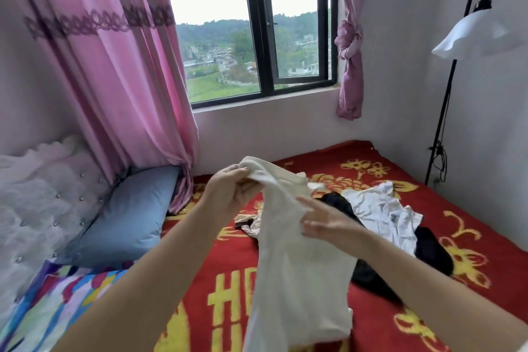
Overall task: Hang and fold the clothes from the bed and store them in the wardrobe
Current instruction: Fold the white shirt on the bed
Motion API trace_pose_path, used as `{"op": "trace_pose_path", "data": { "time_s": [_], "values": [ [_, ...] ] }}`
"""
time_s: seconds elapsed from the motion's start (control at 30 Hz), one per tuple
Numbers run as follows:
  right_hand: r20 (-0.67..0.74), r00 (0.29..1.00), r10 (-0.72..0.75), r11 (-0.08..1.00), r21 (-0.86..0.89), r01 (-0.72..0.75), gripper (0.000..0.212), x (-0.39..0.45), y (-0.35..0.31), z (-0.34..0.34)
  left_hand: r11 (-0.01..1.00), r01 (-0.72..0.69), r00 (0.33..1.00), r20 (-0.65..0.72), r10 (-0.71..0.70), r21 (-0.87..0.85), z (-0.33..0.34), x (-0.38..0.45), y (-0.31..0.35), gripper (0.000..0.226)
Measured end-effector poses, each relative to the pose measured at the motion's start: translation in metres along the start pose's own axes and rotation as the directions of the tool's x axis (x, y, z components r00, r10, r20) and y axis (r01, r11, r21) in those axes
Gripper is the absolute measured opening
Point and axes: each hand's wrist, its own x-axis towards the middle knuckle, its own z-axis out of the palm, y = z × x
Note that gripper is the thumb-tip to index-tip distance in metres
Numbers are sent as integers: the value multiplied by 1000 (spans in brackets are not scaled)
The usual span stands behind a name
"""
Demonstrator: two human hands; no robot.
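A cream-white garment [297,260] hangs in the air over the red bed cover [471,237]. My left hand [228,191] grips its top edge, fingers curled round the cloth. My right hand [325,223] lies against the garment's right side lower down, with its fingers stretched out on the fabric. Behind the garment on the bed lie a white shirt [383,208], a black garment [431,251] and a beige piece [251,226], heaped together. No wardrobe or hanger is in view.
A blue pillow [128,214] leans on the padded headboard [37,197] at left. A patterned quilt [51,300] lies at bottom left. Pink curtains [114,66] flank the window. A floor lamp [457,66] stands beside the bed at right.
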Motion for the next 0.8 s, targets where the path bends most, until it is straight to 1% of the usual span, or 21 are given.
{"op": "trace_pose_path", "data": {
  "time_s": [0.03,0.07,0.1,0.13,0.17,0.2,0.23,0.27,0.3,0.33,0.37,0.43,0.47,0.5,0.53,0.57,0.63,0.67,0.7,0.73,0.8],
  "values": [
    [28,1000,5,995,-99,-2,74,2,4,14,1000,2,1000,-6,-2,-22,5,3,-4,26],
    [-15,1000,-17,985,-170,14,50,5,5,28,1000,3,1000,-19,-3,-24,9,6,-8,25],
    [-129,989,-74,983,-179,50,32,8,3,39,1000,-4,999,-37,4,0,11,9,-13,24],
    [-257,960,-115,992,-81,97,23,13,4,43,1000,-6,999,-53,8,21,13,10,-15,23],
    [-351,928,-126,984,72,161,19,18,3,43,999,-12,998,-67,16,52,12,10,-16,22],
    [-409,907,-99,952,225,206,16,20,-3,42,994,-34,996,-83,43,107,10,9,-16,22],
    [-448,892,-61,923,314,221,12,21,-9,37,978,-62,992,-91,82,199,3,12,-17,21],
    [-480,877,-29,918,335,214,9,22,-13,29,952,-93,989,-80,121,292,-2,11,-16,21],
    [-498,867,-8,925,327,196,13,22,-19,22,918,-125,987,-46,153,375,-10,11,-16,19],
    [-510,860,-10,932,308,194,20,22,-25,16,899,-140,988,-1,155,414,-17,8,-16,16],
    [-533,846,-18,930,301,209,25,21,-33,11,886,-138,990,40,135,442,-26,7,-18,26],
    [-566,823,-44,918,302,256,27,22,-48,4,835,-85,992,127,19,543,-38,0,-28,81],
    [-566,823,-50,908,318,274,28,22,-54,1,793,-15,983,153,-98,609,-42,-3,-40,99],
    [-568,822,-51,895,340,290,28,20,-60,-2,737,46,954,189,-232,674,-41,-10,-56,101],
    [-564,824,-52,883,359,302,27,20,-66,-4,660,70,923,203,-327,748,-38,-16,-71,93],
    [-569,821,-50,880,363,306,27,19,-68,-6,575,66,906,192,-377,816,-33,-20,-90,79],
    [-586,808,-50,888,345,304,26,16,-72,-9,439,40,934,123,-336,898,-23,-21,-123,42],
    [-592,804,-55,894,330,304,26,15,-75,-9,404,49,951,81,-299,913,-21,-19,-132,30],
    [-593,803,-57,897,323,302,27,13,-74,-10,421,68,953,65,-295,905,-19,-18,-140,28],
    [-597,801,-52,895,328,302,27,11,-73,-11,483,108,938,71,-338,869,-16,-17,-143,30],
    [-631,776,-28,904,315,289,28,7,-70,-15,639,213,881,138,-453,739,-7,-15,-143,41]
  ]
}}
